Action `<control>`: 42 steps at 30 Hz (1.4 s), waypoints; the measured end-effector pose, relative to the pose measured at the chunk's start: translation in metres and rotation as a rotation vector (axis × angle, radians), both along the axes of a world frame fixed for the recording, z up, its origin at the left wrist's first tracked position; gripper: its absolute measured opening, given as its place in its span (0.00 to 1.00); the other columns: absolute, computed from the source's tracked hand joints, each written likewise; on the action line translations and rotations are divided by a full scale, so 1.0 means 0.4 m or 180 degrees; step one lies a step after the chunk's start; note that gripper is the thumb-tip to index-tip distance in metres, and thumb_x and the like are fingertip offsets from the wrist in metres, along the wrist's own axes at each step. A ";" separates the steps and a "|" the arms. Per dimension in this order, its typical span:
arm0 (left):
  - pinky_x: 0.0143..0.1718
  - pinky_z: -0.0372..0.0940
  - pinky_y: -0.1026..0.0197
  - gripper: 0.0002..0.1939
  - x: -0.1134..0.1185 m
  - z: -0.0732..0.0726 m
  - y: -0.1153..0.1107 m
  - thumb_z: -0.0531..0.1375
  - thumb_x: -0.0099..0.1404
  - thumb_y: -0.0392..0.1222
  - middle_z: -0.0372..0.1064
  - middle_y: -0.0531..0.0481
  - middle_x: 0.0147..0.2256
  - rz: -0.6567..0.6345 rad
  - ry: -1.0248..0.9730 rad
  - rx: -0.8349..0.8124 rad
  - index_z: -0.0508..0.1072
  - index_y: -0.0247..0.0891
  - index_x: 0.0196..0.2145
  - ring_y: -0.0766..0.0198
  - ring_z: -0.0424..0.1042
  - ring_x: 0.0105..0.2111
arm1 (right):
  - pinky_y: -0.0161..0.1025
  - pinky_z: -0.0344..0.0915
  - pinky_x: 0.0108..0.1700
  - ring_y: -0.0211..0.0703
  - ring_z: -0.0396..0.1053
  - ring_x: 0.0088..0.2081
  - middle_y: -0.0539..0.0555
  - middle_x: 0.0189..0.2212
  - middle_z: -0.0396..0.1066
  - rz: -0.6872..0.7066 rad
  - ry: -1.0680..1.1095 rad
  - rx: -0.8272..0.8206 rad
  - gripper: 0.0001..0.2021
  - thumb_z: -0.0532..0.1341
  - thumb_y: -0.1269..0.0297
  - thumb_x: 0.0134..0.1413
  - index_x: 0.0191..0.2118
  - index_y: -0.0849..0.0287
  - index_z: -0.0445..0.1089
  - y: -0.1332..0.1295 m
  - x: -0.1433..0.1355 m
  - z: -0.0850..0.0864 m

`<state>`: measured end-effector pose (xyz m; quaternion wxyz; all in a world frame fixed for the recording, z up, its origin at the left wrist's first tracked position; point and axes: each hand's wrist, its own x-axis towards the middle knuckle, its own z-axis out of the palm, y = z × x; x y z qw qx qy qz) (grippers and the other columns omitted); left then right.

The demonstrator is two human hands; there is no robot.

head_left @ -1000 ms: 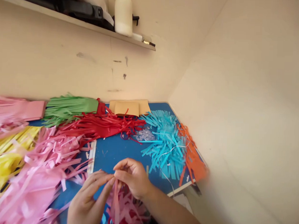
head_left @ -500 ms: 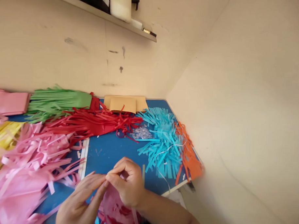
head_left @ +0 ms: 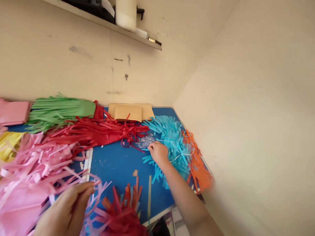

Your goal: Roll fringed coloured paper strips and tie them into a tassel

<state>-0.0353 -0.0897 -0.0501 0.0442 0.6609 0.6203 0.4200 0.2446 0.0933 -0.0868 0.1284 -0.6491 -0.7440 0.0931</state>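
Note:
My left hand (head_left: 66, 209), low at the left, is closed in a pinch. Pale pink fringed paper (head_left: 95, 202) spreads out from beside its fingertips, and the hand appears to hold it. My right hand (head_left: 158, 153) reaches across to the edge of a small heap of clear, bead-like bits (head_left: 145, 141). Its fingers are drawn together, and anything between them is too small to see. Below the hands lies a bunch of red fringed paper (head_left: 125, 220), mixed with orange and blue strips. Turquoise fringed paper (head_left: 176, 141) lies just beyond my right hand.
Red (head_left: 95, 131), green (head_left: 62, 109), pink (head_left: 23, 196), yellow (head_left: 6, 145) and orange (head_left: 200, 171) fringed papers cover much of the blue table (head_left: 114, 164). Folded tan paper (head_left: 129, 113) lies by the wall. A shelf (head_left: 98, 24) carrying a white container (head_left: 125, 10) hangs above.
My hands were together, pinching at the pink paper. My right hand has moved away to the heap of clear bits, while my left has shifted left. The red bunch now shows.

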 end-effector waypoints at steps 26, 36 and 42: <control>0.25 0.67 0.70 0.16 0.112 0.098 0.022 0.59 0.65 0.55 0.77 0.53 0.25 -0.0670 -0.0834 -0.0399 0.79 0.43 0.29 0.68 0.75 0.23 | 0.38 0.68 0.43 0.41 0.73 0.35 0.50 0.31 0.76 0.0960 0.4037 -0.1047 0.06 0.69 0.61 0.51 0.33 0.56 0.76 -0.328 -0.148 0.134; 0.24 0.64 0.71 0.13 0.101 0.107 0.024 0.57 0.68 0.48 0.75 0.53 0.25 -0.1025 -0.0258 -0.0297 0.79 0.43 0.31 0.70 0.74 0.23 | 0.40 0.65 0.48 0.41 0.72 0.39 0.51 0.35 0.75 0.1349 0.3081 -0.0283 0.02 0.61 0.66 0.58 0.37 0.56 0.72 -0.345 -0.135 0.175; 0.26 0.67 0.71 0.11 0.118 0.109 0.030 0.58 0.67 0.47 0.77 0.53 0.26 -0.0906 -0.0526 -0.0169 0.80 0.44 0.35 0.69 0.75 0.24 | 0.38 0.65 0.45 0.40 0.71 0.38 0.51 0.35 0.73 0.1332 0.3221 -0.0321 0.02 0.60 0.67 0.58 0.37 0.56 0.71 -0.348 -0.137 0.173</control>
